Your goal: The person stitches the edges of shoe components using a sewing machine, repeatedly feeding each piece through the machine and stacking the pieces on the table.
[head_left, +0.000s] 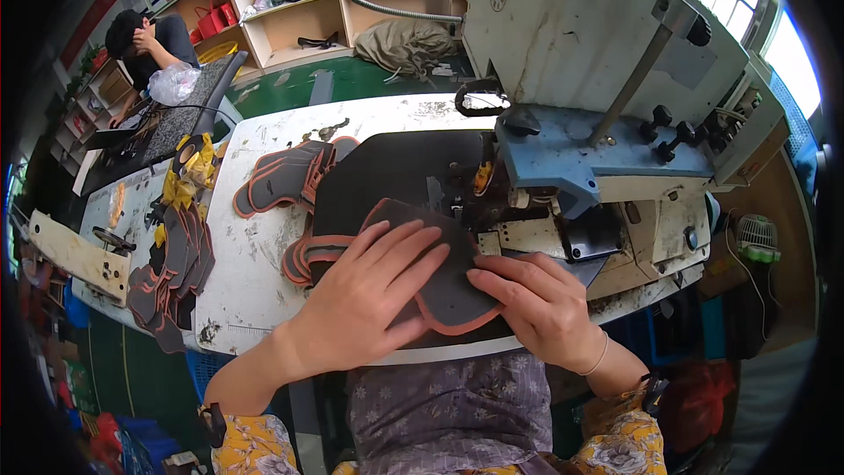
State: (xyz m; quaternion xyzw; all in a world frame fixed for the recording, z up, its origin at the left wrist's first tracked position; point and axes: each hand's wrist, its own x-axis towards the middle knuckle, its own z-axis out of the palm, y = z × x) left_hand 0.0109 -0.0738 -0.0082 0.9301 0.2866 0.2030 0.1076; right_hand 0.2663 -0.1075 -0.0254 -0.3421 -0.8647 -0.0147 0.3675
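A dark grey, flat piece with an orange-bound edge [457, 290] lies at the front of the machine bed, its kind not plain to me. Across its left part my left hand [374, 286] rests with fingers stretched out flat, the thumb near its lower edge. At the piece's right edge, my right hand [536, 303] pinches the rim between thumb and fingers. Just beyond both hands stands an industrial sewing machine [545, 154] with a blue head; its stitching area is partly hidden. Left of my left hand lie similar orange-edged pieces [286, 176], stacked and overlapping.
The white worktable [255, 290] carries a black plate [378, 167]. More grey pieces [180, 255] hang over the table's left side, near yellow wrapping [180, 185]. Another person [167, 48] sits at the far left. Shelves [290, 18] line the back; a small fan [758, 237] stands right.
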